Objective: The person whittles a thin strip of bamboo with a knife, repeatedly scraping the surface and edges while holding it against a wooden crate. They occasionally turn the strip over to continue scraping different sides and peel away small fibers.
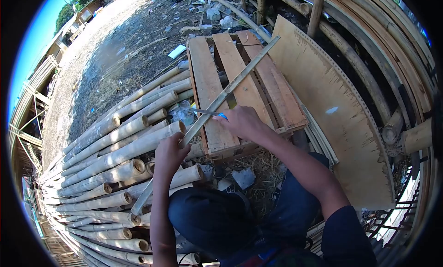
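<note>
A long split bamboo strip (220, 98) runs diagonally over a wooden pallet (203, 78), its far end past the pallet's right side. My left hand (170, 150) is closed around the strip near the pallet's left edge, and the strip's near end extends below that wrist. In my right hand (243, 121) is a knife (207, 112) with a blue handle, gripped in a closed fist. The blade points left and lies across or just above the strip; whether it touches cannot be told.
Several bamboo poles (124, 149) are stacked at the left. A worn plywood sheet (339, 114) leans at the right, beside a bamboo rack (360, 66). Stones (243, 178) and dry straw lie by my knees. Litter (213, 14) covers the ground behind the pallet.
</note>
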Motion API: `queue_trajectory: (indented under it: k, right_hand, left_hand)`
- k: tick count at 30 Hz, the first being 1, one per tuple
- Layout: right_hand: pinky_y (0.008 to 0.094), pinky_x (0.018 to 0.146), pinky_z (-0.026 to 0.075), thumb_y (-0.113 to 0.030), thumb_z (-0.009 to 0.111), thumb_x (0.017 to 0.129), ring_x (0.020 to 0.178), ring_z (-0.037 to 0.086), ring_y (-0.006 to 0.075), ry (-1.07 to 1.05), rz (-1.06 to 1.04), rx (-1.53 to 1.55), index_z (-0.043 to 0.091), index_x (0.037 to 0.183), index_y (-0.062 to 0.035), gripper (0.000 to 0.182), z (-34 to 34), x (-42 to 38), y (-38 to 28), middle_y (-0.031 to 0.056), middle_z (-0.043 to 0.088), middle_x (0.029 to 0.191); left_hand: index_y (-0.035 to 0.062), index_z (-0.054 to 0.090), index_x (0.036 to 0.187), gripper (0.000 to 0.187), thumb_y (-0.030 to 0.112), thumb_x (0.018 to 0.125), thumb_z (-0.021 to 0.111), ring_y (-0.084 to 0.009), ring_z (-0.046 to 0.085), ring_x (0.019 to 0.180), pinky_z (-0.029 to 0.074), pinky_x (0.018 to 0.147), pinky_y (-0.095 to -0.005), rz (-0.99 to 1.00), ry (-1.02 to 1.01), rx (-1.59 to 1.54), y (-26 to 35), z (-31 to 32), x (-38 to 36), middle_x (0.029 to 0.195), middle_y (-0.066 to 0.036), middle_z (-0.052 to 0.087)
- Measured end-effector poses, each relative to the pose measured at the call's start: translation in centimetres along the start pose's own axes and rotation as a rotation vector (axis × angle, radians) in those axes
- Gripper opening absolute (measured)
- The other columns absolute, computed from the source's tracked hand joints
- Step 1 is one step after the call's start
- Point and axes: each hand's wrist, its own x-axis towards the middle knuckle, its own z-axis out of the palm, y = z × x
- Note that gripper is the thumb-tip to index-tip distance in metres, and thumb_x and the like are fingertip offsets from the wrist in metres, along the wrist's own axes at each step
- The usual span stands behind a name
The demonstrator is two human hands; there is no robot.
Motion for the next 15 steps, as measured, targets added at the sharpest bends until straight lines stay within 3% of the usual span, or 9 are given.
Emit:
queue_trajectory:
  k: [2,4,5,7,11,15]
  right_hand:
    - [0.0468,0.061,0.052,-0.048,0.047,0.097,0.061,0.065,0.0370,0.017,-0.011,0.010,0.068,0.078,-0.0012,0.055,0.6,-0.2,-0.6,0.0188,0.062,0.060]
    - [0.0464,0.060,0.052,-0.047,0.047,0.097,0.060,0.065,0.0367,0.091,-0.077,-0.025,0.069,0.078,-0.0013,0.055,1.4,-0.1,-0.7,0.0182,0.062,0.058]
    - [0.0464,0.060,0.052,-0.047,0.047,0.097,0.060,0.065,0.0367,0.092,-0.080,-0.022,0.069,0.078,-0.0013,0.055,1.5,0.2,-0.3,0.0182,0.062,0.058]
    - [0.0464,0.061,0.052,-0.047,0.045,0.098,0.061,0.065,0.0366,0.166,0.069,0.001,0.068,0.075,-0.0006,0.056,0.9,1.2,1.1,0.0187,0.062,0.059]
    - [0.0462,0.058,0.053,-0.044,0.046,0.099,0.062,0.067,0.0371,0.127,0.174,0.051,0.068,0.070,-0.0013,0.056,0.1,2.4,2.2,0.0208,0.063,0.062]
    - [0.0461,0.058,0.053,-0.045,0.046,0.099,0.063,0.067,0.0375,0.090,0.048,0.057,0.068,0.068,-0.0011,0.058,1.4,0.2,-2.6,0.0210,0.063,0.062]
  left_hand:
    - [0.0020,0.067,0.104,0.034,0.028,0.082,0.070,-0.0359,0.068,0.076,0.052,0.071,-0.0449,0.044,0.042,0.044,-0.3,0.4,0.0,0.076,-0.020,0.068]
    - [-0.0025,0.066,0.104,0.034,0.023,0.082,0.071,-0.0303,0.066,0.061,0.050,0.060,-0.0406,0.154,0.128,0.099,0.1,0.4,-0.2,0.069,-0.020,0.066]
    - [-0.0025,0.066,0.104,0.034,0.023,0.082,0.071,-0.0303,0.066,0.061,0.050,0.060,-0.0406,0.153,0.129,0.102,0.3,0.3,-0.4,0.069,-0.020,0.066]
    - [-0.0019,0.066,0.104,0.035,0.025,0.082,0.071,-0.0360,0.066,0.070,0.050,0.067,-0.0438,0.125,0.119,0.073,0.6,0.2,-0.7,0.073,-0.022,0.066]
    - [-0.0005,0.066,0.104,0.033,0.024,0.082,0.070,-0.0369,0.066,0.072,0.051,0.068,-0.0446,0.139,0.150,0.103,0.7,0.3,-0.3,0.074,-0.022,0.066]
    - [0.0010,0.066,0.103,0.029,0.022,0.083,0.069,-0.0384,0.066,0.073,0.051,0.069,-0.0459,0.161,0.169,0.164,1.1,0.4,-0.2,0.075,-0.022,0.066]
